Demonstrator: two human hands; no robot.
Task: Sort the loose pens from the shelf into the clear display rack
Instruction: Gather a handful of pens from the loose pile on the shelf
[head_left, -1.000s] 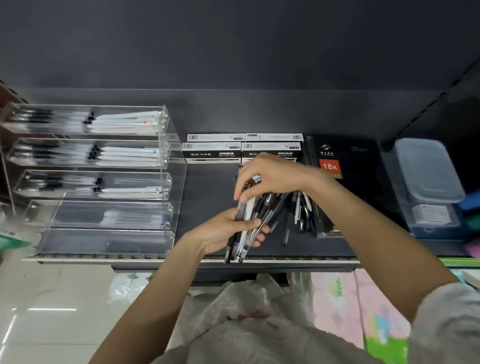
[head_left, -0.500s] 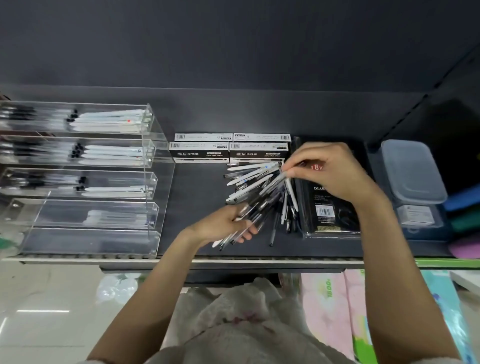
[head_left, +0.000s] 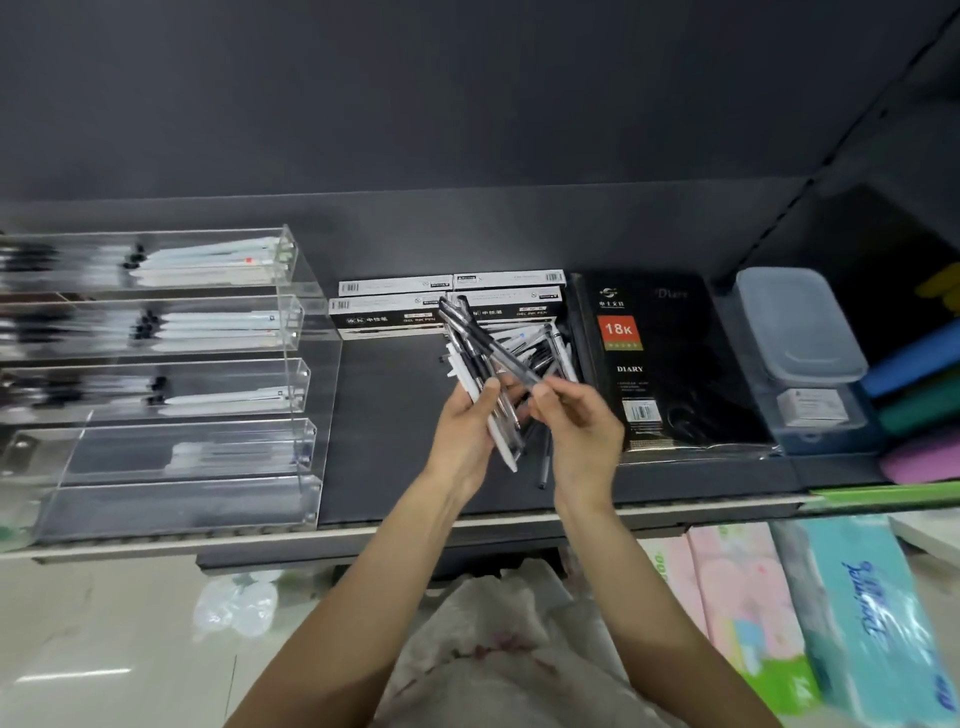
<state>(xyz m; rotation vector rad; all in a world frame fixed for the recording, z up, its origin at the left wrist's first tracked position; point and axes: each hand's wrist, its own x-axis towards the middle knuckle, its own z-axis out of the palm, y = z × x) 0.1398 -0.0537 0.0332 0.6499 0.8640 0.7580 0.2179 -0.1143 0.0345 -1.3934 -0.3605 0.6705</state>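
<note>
Now I see my left hand (head_left: 467, 426) gripping a bundle of pens (head_left: 483, 374) over the middle of the shelf (head_left: 384, 415), fingers curled round the lower half so the pens fan up and to the far left. My right hand (head_left: 582, 431) pinches the near end of one dark pen (head_left: 498, 348) between thumb and forefinger; that pen lies across the top of the bundle. More loose pens (head_left: 545, 353) lie on the shelf just behind and under my hands, partly hidden by them.

To the left stands the rack (head_left: 291, 374), five clear tiers stepped from far to near. The upper three tiers hold rows of pens, the fourth a few pale ones, and I cannot make out anything in the nearest tier. Nothing stands between my hands and the rack but bare shelf.

At the far side sit pen boxes (head_left: 389, 312), which the bundle's tips overlap in my view. Right of the pens lies a black diary (head_left: 670, 364), then a lidded clear tub (head_left: 795, 332). Tissue packs (head_left: 737, 597) show below the shelf edge on the right.

Half a second ago my right hand was further right, over the diary, pulling at a wide fan of pens; it has come in beside the left, and the bundle is tighter and more upright. The diary's cover is now fully in view.
</note>
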